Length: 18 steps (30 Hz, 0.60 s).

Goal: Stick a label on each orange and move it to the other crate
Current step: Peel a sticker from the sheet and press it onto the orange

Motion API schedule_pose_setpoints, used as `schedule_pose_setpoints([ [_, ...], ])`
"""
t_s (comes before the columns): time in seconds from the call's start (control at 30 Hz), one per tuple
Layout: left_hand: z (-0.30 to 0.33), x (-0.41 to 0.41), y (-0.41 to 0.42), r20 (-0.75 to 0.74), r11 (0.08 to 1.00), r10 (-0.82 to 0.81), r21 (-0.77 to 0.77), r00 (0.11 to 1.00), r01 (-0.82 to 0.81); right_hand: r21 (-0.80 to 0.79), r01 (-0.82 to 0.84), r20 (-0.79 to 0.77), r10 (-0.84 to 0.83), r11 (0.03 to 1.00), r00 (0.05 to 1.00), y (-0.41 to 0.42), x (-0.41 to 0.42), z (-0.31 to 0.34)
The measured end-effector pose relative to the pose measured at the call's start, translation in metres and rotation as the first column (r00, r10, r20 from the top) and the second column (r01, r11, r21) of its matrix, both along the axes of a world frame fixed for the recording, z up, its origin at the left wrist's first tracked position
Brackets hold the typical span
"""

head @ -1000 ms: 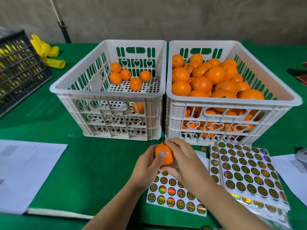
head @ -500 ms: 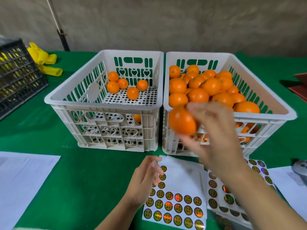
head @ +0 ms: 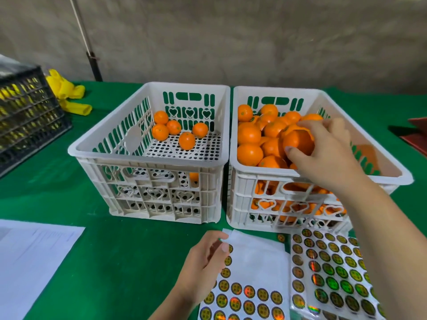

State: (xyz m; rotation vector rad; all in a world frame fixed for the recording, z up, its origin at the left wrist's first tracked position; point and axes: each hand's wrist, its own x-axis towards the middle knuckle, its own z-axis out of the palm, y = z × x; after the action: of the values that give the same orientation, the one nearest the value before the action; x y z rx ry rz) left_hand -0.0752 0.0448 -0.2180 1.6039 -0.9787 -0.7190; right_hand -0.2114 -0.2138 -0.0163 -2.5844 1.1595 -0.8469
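Note:
My right hand [head: 328,155] reaches over the front rim of the full right white crate [head: 261,170] and grips an orange [head: 298,140] on top of the pile there. The left white crate [head: 147,155] holds several oranges [head: 186,140] near its back. My left hand [head: 203,266] rests with loosely curled fingers on the left edge of a sticker sheet [head: 254,262] of round gold labels, in front of the crates. I cannot tell whether it holds a label.
A second, fuller label sheet [head: 330,271] lies to the right of the first. White papers [head: 34,262] lie at the near left on the green cloth. A black crate [head: 27,112] and a yellow object [head: 67,93] sit far left. A red item [head: 418,132] is at the right edge.
Both hands held an orange over the label sheet. The right hand then lifted it up and right, and is now over the right crate's pile. The left hand dropped to the sheet.

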Motion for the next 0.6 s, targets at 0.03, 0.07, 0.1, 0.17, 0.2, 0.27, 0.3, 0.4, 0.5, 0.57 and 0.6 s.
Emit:
schedule_pose_setpoints([
  [0.03,0.002,-0.001,0.001,-0.003,1.0,0.001,-0.019,1.0,-0.001,-0.048,0.001,0.042,0.001,0.999,0.999,0.007,0.006,0.002],
  [0.07,0.004,-0.001,0.002,-0.01,0.999,-0.001,-0.046,1.0,0.001,-0.106,-0.007,0.077,0.015,0.994,0.997,0.015,0.013,0.003],
  [0.1,0.006,-0.002,0.003,-0.031,0.997,0.001,-0.08,1.0,-0.003,-0.163,-0.031,0.097,0.048,0.986,0.994,0.024,0.021,0.004],
  [0.17,0.01,-0.005,0.008,-0.074,0.985,0.021,-0.171,0.997,-0.034,-0.253,-0.117,0.07,0.139,0.96,0.988,0.043,0.04,0.004],
  [0.2,0.014,-0.006,0.01,-0.051,0.977,0.026,-0.21,0.998,-0.036,-0.293,-0.143,0.029,0.158,0.945,0.987,0.05,0.047,0.002],
  [0.27,0.033,-0.004,0.008,0.129,0.951,0.062,-0.308,0.99,-0.019,-0.363,-0.134,-0.043,0.127,0.922,0.991,0.056,0.056,-0.004],
  [0.3,0.049,-0.001,0.003,0.241,0.925,0.081,-0.38,0.967,0.017,-0.385,-0.117,-0.062,0.1,0.916,0.993,0.056,0.057,-0.006],
  [0.4,0.114,0.026,-0.019,0.481,0.766,0.199,-0.62,0.854,0.171,-0.396,-0.088,-0.113,0.047,0.914,0.993,0.053,0.057,-0.01],
  [0.5,0.188,0.075,-0.054,0.636,0.826,0.316,-0.549,0.704,0.125,-0.365,-0.078,-0.127,0.033,0.928,0.991,0.052,0.059,-0.01],
  [0.57,0.224,0.114,-0.092,0.795,0.97,0.235,-0.23,0.559,-0.081,-0.339,-0.047,-0.11,0.01,0.939,0.994,0.051,0.061,-0.01],
  [0.6,0.233,0.132,-0.114,0.863,0.98,0.092,0.009,0.497,-0.198,-0.312,-0.029,-0.087,0.002,0.949,0.996,0.05,0.062,-0.009],
])
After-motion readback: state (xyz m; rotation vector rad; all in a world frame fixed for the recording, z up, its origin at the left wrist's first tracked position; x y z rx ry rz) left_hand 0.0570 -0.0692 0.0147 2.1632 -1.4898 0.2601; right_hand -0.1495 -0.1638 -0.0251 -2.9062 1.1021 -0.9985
